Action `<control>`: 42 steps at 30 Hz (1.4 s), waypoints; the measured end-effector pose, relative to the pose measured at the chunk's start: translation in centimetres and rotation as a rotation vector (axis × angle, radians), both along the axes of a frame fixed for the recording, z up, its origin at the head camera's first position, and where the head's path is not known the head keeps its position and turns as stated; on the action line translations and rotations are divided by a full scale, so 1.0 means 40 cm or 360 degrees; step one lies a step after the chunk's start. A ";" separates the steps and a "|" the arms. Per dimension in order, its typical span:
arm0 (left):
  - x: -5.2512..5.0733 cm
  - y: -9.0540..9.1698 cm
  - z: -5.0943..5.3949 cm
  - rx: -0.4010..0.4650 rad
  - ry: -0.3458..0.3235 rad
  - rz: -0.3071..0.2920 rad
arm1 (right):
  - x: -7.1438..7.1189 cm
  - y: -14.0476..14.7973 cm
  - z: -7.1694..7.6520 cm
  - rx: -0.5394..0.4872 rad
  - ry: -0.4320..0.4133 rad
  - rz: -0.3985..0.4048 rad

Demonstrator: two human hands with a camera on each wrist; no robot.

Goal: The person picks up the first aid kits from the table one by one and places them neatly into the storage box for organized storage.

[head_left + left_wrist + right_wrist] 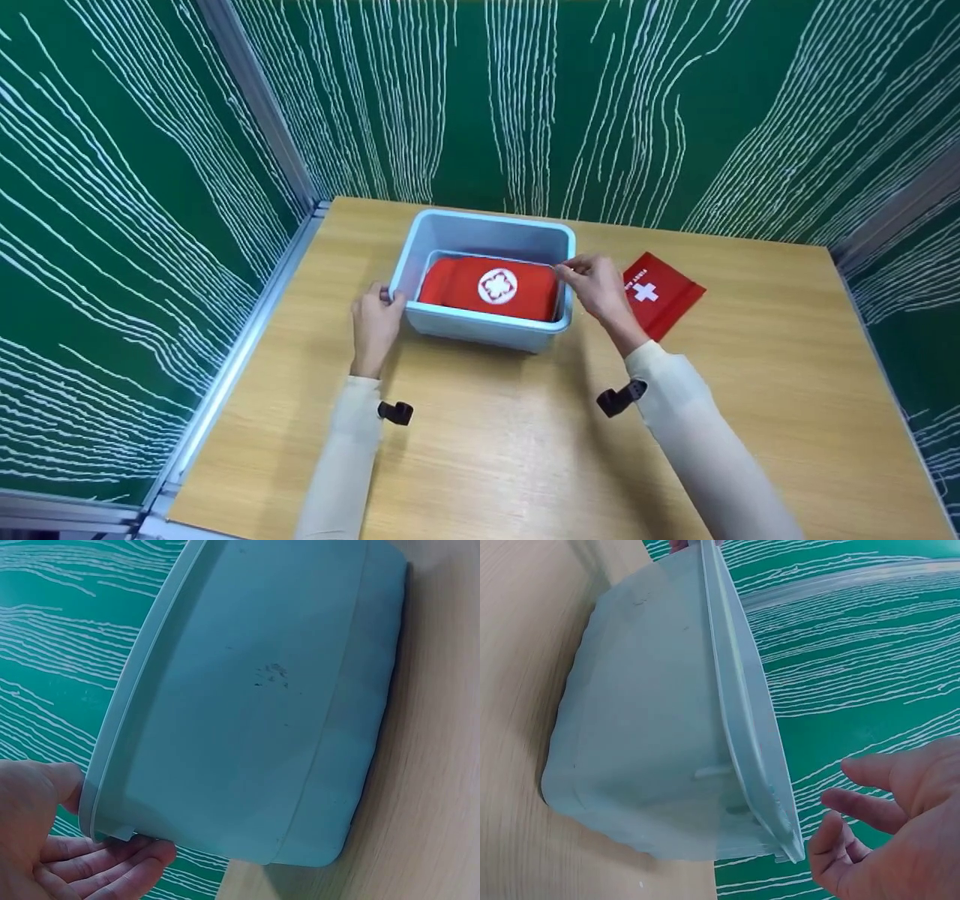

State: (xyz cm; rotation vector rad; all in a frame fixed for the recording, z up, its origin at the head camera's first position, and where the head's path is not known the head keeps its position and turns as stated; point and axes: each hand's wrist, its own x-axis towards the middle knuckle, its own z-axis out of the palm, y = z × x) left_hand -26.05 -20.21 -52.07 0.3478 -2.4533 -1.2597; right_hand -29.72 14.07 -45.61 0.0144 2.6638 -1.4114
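Note:
A light blue plastic bin (487, 330) stands on the wooden table, with a red pouch (450, 289) bearing a white round emblem inside it. At the bin's front left corner my left hand (375, 322) grips the rim. In the left wrist view the thumb of the left hand (45, 840) is at the rim and the fingers lie below it. My right hand (596, 289) is by the bin's right rim. Seen from the right wrist, the right hand (892, 817) has loosely bent fingers, apart from the rim and holding nothing.
A flat red first-aid packet (671, 289) with a white cross lies on the table (465, 435) to the right, partly behind my right wrist. Green panels (615, 112) with white wavy lines stand behind the table and at both sides, joined by metal posts (259, 97).

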 end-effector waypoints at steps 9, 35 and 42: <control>0.001 -0.003 0.008 -0.0011 -0.0009 -0.0004 | 0.016 0.130 -0.064 0.0033 0.0085 -0.0237; 0.003 -0.007 -0.006 0.0015 -0.0051 -0.0004 | 0.125 0.314 -0.314 -0.0758 -0.0692 -0.0650; 0.002 -0.001 0.001 -0.0021 -0.0046 0.0000 | 0.118 0.303 -0.327 -0.0692 -0.0623 -0.0654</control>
